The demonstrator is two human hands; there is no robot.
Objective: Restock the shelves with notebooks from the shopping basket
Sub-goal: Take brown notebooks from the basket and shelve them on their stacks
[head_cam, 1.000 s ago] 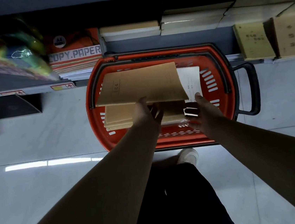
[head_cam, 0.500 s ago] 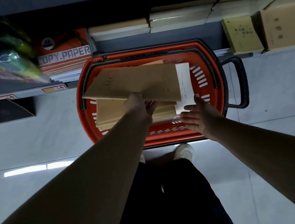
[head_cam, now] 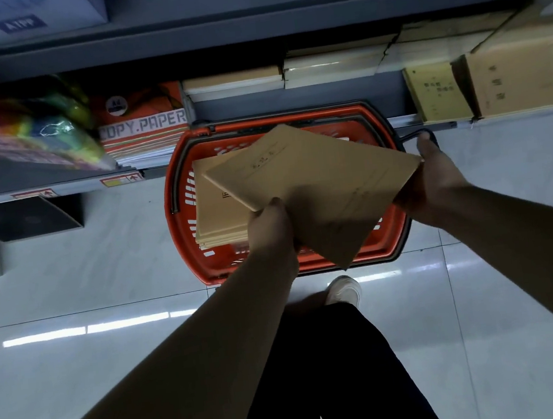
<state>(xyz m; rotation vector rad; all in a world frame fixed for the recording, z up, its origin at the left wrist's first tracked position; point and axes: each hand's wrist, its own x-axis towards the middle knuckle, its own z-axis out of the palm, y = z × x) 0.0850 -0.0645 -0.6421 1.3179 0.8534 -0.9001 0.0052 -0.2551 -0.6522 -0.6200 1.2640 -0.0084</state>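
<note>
A red shopping basket [head_cam: 177, 200] stands on the floor against the bottom shelf. Inside it lies a stack of brown notebooks [head_cam: 217, 212]. Above the basket I hold one brown notebook [head_cam: 313, 184], tilted with a corner pointing down. My left hand [head_cam: 270, 227] grips its near-left edge, thumb on top. My right hand [head_cam: 433, 177] holds its right corner, fingers mostly hidden beneath the cover.
The low grey shelf [head_cam: 256, 104] carries a copy paper ream [head_cam: 145, 127], flat stacks of notebooks [head_cam: 233, 83], brown booklets [head_cam: 437, 94] at right and colourful packs [head_cam: 25, 134] at left. A dark box [head_cam: 21, 221] sits on the tiled floor. My shoe [head_cam: 344, 289] is behind the basket.
The notebook has risen higher out of the basket and turned clockwise. My right hand, which hovered open beside the stack, has moved up and taken hold of the notebook's right corner.
</note>
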